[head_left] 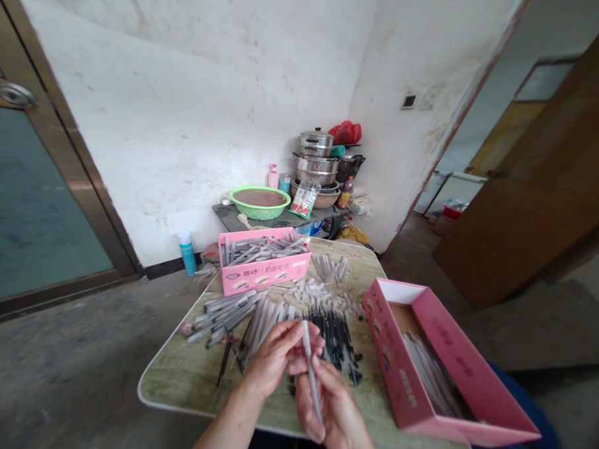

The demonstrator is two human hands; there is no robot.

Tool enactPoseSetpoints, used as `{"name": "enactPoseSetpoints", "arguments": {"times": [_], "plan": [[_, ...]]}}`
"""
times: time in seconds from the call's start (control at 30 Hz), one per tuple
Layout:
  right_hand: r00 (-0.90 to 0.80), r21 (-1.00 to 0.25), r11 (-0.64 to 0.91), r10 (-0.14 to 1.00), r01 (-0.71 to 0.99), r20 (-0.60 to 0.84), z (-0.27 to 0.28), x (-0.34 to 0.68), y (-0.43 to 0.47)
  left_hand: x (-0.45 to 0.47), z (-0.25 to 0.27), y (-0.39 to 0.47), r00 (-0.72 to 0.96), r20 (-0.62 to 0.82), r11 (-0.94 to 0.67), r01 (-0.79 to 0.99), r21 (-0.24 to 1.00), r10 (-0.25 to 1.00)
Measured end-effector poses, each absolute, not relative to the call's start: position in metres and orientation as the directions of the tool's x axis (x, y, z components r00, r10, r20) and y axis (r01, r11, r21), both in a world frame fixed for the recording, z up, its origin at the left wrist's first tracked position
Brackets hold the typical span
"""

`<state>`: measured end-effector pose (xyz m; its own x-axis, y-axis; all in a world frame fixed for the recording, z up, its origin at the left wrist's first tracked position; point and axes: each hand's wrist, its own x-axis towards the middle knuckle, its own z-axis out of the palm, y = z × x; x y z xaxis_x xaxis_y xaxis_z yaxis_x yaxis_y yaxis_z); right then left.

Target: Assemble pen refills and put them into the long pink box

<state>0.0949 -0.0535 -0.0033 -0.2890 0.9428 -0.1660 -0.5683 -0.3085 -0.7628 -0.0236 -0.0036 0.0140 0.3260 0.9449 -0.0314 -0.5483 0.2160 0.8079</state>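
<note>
A pale, slim pen [312, 367] is held upright at a slight tilt above the table's near side. My left hand [275, 356] closes its fingers around the pen's upper end. Lower down, my right hand [329, 401] grips the same pen between thumb and fingers. Just beyond my hands lie whitish pen barrels [268, 319] and, to their right, a row of black pen parts [334, 338]. Grey pen barrels [226, 314] are heaped on the left. Small clear pieces, perhaps caps [316, 293], are scattered behind them.
A pink box [262, 269] full of grey pens stands at the table's [174, 378] far side. On the right, a larger pink box [406, 388] holds pale pens. Behind are a green basin [260, 211] and stacked steel pots [317, 162] on a low dark shelf.
</note>
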Motion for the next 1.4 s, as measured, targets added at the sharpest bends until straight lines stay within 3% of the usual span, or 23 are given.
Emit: {"name": "enactPoseSetpoints", "arguments": {"times": [0.1, 0.2, 0.3, 0.37, 0.4, 0.47, 0.57, 0.63, 0.7, 0.8, 0.83, 0.9, 0.97, 1.03, 1.13, 1.2, 1.3, 1.4], "plan": [[-0.301, -0.749, -0.310, 0.941, -0.585, -0.155, -0.005, 0.093, -0.059, -0.021, 0.017, -0.008, 0.375, -0.014, 0.234, -0.547, 0.803, 0.927], [-0.244, -0.883, -0.191, 0.966, -0.428, -0.090, -0.003, 0.096, -0.060, -0.017, 0.017, -0.010, 0.360, 0.001, 0.207, -0.537, 0.818, 0.933], [-0.029, -0.991, 0.127, 0.992, 0.035, 0.126, -0.002, 0.102, -0.058, -0.011, 0.016, -0.012, 0.226, 0.029, 0.096, -0.522, 0.848, 0.974], [0.078, -0.912, 0.223, 0.961, 0.345, 0.264, -0.001, 0.103, -0.056, -0.007, 0.014, -0.013, 0.114, 0.049, 0.015, -0.501, 0.865, 0.992], [0.113, -0.878, 0.223, 0.949, 0.423, 0.296, -0.001, 0.103, -0.056, -0.006, 0.014, -0.013, 0.070, 0.051, -0.009, -0.496, 0.868, 0.996], [0.114, -0.903, 0.190, 0.961, 0.386, 0.251, 0.001, 0.100, -0.057, -0.008, 0.014, -0.012, 0.057, 0.027, 0.006, -0.512, 0.859, 0.998], [-0.097, -0.998, -0.012, 0.995, -0.057, -0.007, 0.004, 0.095, -0.059, -0.016, 0.015, -0.008, 0.214, -0.037, 0.155, -0.566, 0.810, 0.976], [-0.256, -0.914, -0.205, 0.960, -0.351, -0.117, 0.005, 0.093, -0.060, -0.020, 0.017, -0.008, 0.331, -0.050, 0.246, -0.582, 0.776, 0.942], [-0.326, -0.813, -0.292, 0.936, -0.504, -0.134, 0.006, 0.093, -0.061, -0.020, 0.018, -0.010, 0.379, -0.039, 0.274, -0.591, 0.759, 0.925], [-0.281, -0.857, -0.220, 0.955, -0.466, -0.092, 0.008, 0.095, -0.062, -0.018, 0.019, -0.010, 0.341, -0.033, 0.241, -0.590, 0.770, 0.939], [-0.227, -0.925, -0.133, 0.972, -0.357, -0.053, 0.007, 0.096, -0.063, -0.019, 0.020, -0.007, 0.280, -0.034, 0.203, -0.601, 0.773, 0.959], [-0.097, -0.996, 0.088, 0.992, 0.020, 0.085, 0.002, 0.096, -0.068, -0.026, 0.023, 0.003, 0.080, -0.020, 0.067, -0.646, 0.760, 0.997], [-0.026, -0.891, 0.220, 0.973, 0.396, 0.228, -0.007, 0.096, -0.074, -0.038, 0.026, 0.018, -0.155, 0.017, -0.118, -0.669, 0.734, 0.988], [0.029, -0.792, 0.226, 0.956, 0.567, 0.293, -0.015, 0.100, -0.081, -0.048, 0.025, 0.035, -0.264, 0.069, -0.211, -0.560, 0.801, 0.962], [0.126, -0.749, 0.168, 0.940, 0.640, 0.318, -0.011, 0.124, -0.083, -0.048, 0.011, 0.054, -0.177, 0.104, -0.163, -0.360, 0.919, 0.979], [0.198, -0.677, 0.101, 0.916, 0.729, 0.350, 0.007, 0.156, -0.078, -0.038, -0.004, 0.065, -0.097, 0.056, -0.086, -0.332, 0.939, 0.994], [0.420, -0.420, -0.248, 0.820, 0.873, 0.389, 0.041, 0.215, -0.063, -0.018, -0.026, 0.083, -0.054, -0.029, 0.005, -0.392, 0.920, 0.998], [0.561, -0.163, -0.537, 0.784, 0.828, 0.266, 0.062, 0.265, -0.047, -0.002, -0.038, 0.098, -0.058, -0.063, 0.031, -0.438, 0.898, 0.996]]}}
